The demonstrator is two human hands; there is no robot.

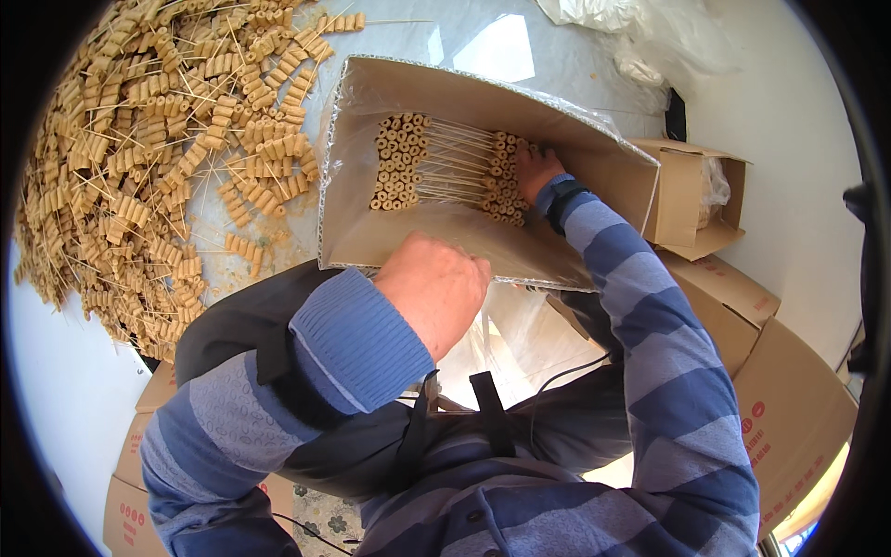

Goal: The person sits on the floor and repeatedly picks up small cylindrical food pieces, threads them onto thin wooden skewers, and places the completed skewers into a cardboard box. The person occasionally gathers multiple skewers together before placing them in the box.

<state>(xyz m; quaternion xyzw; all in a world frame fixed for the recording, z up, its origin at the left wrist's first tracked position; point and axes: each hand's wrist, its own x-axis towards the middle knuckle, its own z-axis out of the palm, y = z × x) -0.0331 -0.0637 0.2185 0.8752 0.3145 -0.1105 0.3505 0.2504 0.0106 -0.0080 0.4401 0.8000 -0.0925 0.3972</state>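
Observation:
An open cardboard box (431, 244), lined with clear plastic film, stands before me. Inside it lie two stacks of tube-shaped, tan rolls, a left stack (400, 161) and a right stack (502, 177), with thin wooden skewers (456, 160) spanning between them. My right hand (537, 173) reaches into the box and touches the outer side of the right stack; its fingertips are partly hidden. Curled at the box's near edge is my left hand (438, 292), back upward. Its fingers are mostly hidden, so whether it grips the edge does not show.
A large heap of skewered rolls (139, 132) covers the grey surface (411, 35) on the left. Clear plastic sheeting (626, 35) lies at the back right. A smaller open carton (682, 195) and several printed cardboard boxes (786, 411) stand on the right. A black cable (557, 376) crosses by my legs.

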